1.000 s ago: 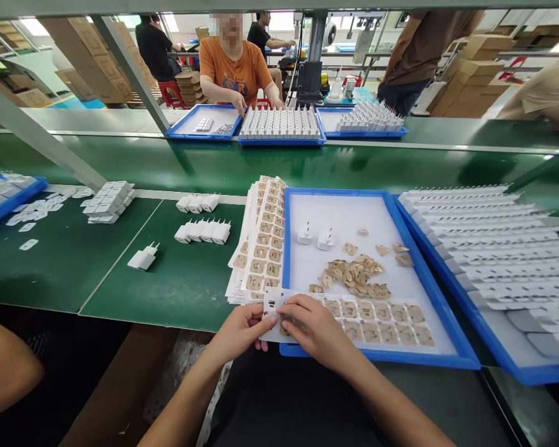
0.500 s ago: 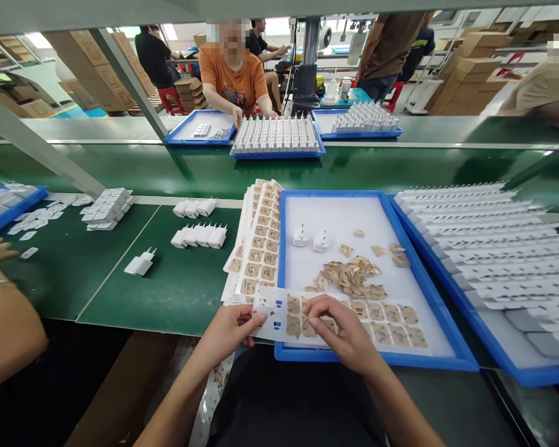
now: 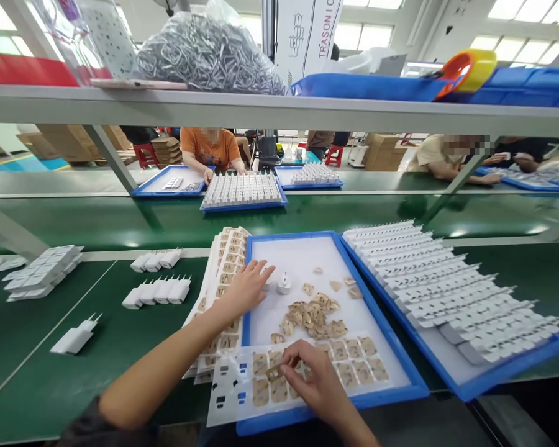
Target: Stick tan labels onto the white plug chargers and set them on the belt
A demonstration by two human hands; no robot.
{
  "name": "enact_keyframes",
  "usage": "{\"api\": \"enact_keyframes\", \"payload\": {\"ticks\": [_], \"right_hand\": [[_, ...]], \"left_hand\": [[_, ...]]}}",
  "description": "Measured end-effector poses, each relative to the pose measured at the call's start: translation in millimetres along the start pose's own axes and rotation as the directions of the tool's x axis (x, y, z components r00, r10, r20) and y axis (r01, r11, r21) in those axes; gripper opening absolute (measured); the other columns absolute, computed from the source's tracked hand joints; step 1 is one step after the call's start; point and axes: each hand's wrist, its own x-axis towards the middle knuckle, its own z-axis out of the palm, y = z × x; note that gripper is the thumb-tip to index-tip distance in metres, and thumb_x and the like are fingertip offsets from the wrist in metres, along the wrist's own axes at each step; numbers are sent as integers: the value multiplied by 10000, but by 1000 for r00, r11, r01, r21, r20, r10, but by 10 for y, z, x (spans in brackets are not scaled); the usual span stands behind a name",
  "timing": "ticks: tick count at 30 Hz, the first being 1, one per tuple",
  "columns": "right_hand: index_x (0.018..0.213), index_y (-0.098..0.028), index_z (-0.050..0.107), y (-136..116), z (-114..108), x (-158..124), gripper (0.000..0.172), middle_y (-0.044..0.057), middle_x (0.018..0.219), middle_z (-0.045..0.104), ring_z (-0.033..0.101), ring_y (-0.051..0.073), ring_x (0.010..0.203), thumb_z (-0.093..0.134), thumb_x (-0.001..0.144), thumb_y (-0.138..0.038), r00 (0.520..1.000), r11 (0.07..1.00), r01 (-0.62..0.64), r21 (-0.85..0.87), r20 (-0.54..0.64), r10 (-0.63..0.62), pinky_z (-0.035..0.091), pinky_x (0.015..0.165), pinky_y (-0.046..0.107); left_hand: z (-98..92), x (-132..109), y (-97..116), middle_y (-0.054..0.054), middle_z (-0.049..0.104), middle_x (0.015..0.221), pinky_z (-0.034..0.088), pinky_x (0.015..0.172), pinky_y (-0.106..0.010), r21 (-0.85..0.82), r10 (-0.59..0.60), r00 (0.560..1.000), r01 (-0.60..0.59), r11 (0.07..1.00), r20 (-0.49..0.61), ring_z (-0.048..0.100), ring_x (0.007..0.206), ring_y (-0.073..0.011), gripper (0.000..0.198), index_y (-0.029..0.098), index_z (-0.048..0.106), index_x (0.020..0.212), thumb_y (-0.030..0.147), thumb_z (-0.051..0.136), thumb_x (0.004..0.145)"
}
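Observation:
My left hand reaches over the left rim of the blue-edged tray. Its fingers are apart, beside two white plug adapters; one is mostly hidden by the fingers, the other adapter stands upright to their right. My right hand pinches a tan adhesive sticker, tilted up above the sticker sheet. That sheet lies across the tray's near end, with bare backing at its left. Behind it in the tray sits a pile of loose tan pieces.
A stack of sticker sheets lies left of the tray. White adapters stand in rows farther left, with a single adapter nearer. At right, another blue tray holds many adapters. A shelf crosses above; a co-worker sits opposite.
My left hand has let go of the sheet's left end and moved forward to the adapters. My right hand now holds a sticker above the sheet. The view has tilted up and shifted right.

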Motion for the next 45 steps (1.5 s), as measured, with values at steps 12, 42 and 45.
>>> {"api": "enact_keyframes", "payload": {"ticks": [12,42,45], "right_hand": [[896,-219,637,90,31,-14,93,28,830,709,667,176,757,556,940,-208,998,996,46,-73,55,-42,516,695,274],[1124,-206,709,104,-1085,7,254,82,1014,749,696,170,767,507,994,-289,979,920,-166,-354,-174,109,573,659,277],[1120,-196,713,238,-1718,79,273,84,1011,751,700,180,776,510,981,-316,961,835,-217,-505,-261,92,571,684,293]], "left_hand": [[-17,-438,-16,-48,711,1115,511,853,-343,-358,-94,995,101,928,37,681,1002,-249,307,236,570,1096,279,665,807],[-134,-457,-439,-113,710,1257,429,1103,-474,-342,12,1000,-7,940,13,599,1248,-319,504,210,663,1181,606,492,918],[-249,-362,-657,-100,740,1211,457,1082,-438,-316,-64,997,44,948,-52,644,1182,-316,538,225,696,1108,668,494,879]]}}
